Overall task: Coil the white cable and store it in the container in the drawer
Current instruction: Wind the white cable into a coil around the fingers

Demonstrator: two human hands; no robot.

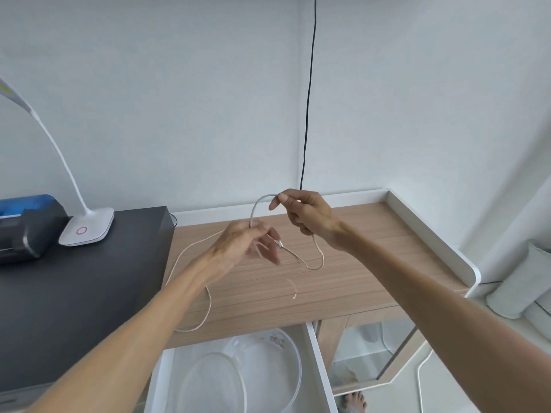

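Observation:
The white cable point(316, 257) is held up over the wooden desk point(372, 251). My right hand point(307, 214) pinches it near the top of an arch, and a loop droops below that hand. My left hand point(243, 244) grips the cable lower down, close to its silver plug point(279, 244). From the left hand the rest of the cable trails left and down across the desk in a long slack curve point(190, 327). Below the desk front, the white drawer point(317, 365) stands pulled out, with a clear round container point(293, 371) and its loose clear lid point(214, 380) inside.
A black cabinet top point(74, 293) at left carries a white desk lamp point(88, 226) and a black and blue device point(26, 231). A black cord point(308, 93) hangs down the wall. The desk has a raised white rim point(429, 234) at back and right.

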